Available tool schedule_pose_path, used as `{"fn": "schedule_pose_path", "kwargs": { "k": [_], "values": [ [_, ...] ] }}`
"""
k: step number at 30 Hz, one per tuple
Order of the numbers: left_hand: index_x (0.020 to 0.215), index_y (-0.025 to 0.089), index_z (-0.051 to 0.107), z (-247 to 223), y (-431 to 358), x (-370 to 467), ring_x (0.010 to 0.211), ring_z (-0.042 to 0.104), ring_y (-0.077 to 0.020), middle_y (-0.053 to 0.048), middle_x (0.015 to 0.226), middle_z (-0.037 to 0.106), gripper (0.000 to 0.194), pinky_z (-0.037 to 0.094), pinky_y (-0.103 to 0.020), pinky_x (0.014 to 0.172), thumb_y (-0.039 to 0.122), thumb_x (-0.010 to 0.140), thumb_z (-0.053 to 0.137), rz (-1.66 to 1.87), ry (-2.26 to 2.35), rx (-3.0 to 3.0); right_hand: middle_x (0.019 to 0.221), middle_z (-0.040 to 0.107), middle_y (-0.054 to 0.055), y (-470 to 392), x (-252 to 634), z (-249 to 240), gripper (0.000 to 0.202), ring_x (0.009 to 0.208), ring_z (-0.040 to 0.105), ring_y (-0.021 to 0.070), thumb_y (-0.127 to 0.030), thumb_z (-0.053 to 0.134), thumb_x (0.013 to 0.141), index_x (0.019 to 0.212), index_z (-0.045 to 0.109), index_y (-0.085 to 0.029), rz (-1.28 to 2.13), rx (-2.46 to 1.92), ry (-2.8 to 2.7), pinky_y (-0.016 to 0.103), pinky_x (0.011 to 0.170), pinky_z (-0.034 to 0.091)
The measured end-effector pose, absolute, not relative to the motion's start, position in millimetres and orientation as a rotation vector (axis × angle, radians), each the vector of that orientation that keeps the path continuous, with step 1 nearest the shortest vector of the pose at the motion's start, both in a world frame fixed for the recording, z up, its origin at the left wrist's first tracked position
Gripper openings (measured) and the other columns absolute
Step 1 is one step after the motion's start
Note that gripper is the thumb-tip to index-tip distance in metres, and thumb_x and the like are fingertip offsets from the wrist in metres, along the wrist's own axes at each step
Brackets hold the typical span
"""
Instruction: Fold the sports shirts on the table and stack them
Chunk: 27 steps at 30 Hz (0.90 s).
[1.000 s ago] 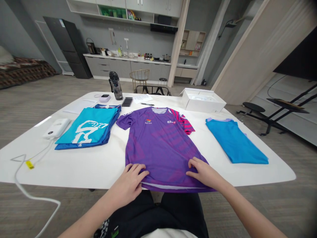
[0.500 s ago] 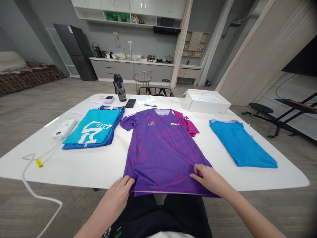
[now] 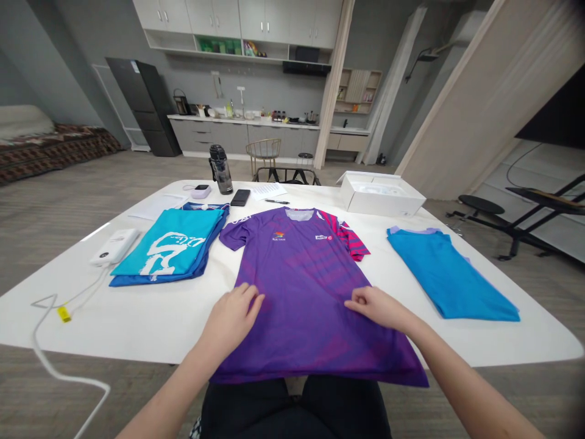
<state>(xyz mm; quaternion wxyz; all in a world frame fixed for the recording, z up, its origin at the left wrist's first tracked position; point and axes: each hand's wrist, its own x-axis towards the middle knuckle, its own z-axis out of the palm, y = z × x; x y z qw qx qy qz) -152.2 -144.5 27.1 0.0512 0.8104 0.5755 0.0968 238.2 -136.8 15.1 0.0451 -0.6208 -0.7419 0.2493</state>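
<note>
A purple short-sleeved T-shirt [image 3: 301, 299] lies spread front side up on the white table [image 3: 150, 317], its collar away from me and its hem hanging slightly over the near edge. One sleeve has pink stripes. Over the shirt's left side, my left hand [image 3: 235, 314] is bent with thumb and fingers apart. My right hand [image 3: 377, 305] is over the right half, fingers curled and thumb stretched out. No cloth shows between the fingers of either hand. Whether the fingertips touch the shirt is hard to see.
Folded blue shirts [image 3: 171, 244] lie on the left and another folded blue shirt [image 3: 450, 274] on the right. Behind are a bottle [image 3: 222, 171], a phone [image 3: 240, 197], a pen [image 3: 276, 202] and a white box [image 3: 382, 198]. A white device [image 3: 114, 247] trails a cable off the table.
Both hands have left the lower part of the shirt; the left moved up and inward, the right slightly up. The hem, earlier turned up at my left hand, now lies spread wider and nearer me.
</note>
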Motion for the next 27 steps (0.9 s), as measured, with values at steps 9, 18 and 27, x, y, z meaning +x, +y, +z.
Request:
{"fn": "schedule_pose_path", "kwargs": {
  "k": [9,18,27],
  "values": [
    [0.136,0.013,0.052,5,78,-62,0.132,0.049,-0.0366,-0.023,0.146,0.046,0.043,0.044,-0.053,0.105,0.033,0.098,0.044,0.475,2.111,2.095,0.132,0.057,0.020,51,254,-9,0.048,0.121,0.057,0.0347,-0.047,0.051,0.096,0.131,0.060,-0.015,0.108,-2.434,-1.515,0.042,0.091,0.048],
    [0.149,0.009,0.043,-36,158,-115,0.141,0.039,-0.0449,-0.028,0.154,0.041,0.071,0.034,-0.066,0.110,0.057,0.098,0.030,0.417,2.335,1.759,0.117,0.069,0.017,91,308,-20,0.038,0.108,0.065,0.0297,-0.024,0.039,0.096,0.118,0.070,-0.018,-0.053,-2.480,-1.735,0.039,0.086,0.049],
    [0.148,0.016,0.048,-41,178,-147,0.144,0.037,-0.0407,-0.020,0.158,0.040,0.068,0.027,-0.067,0.115,0.056,0.099,0.024,0.280,2.276,1.924,0.125,0.060,0.024,117,333,-14,0.044,0.116,0.056,0.0339,-0.014,0.033,0.097,0.126,0.065,-0.011,-0.353,-2.476,-1.783,0.046,0.094,0.045]
  ]
}}
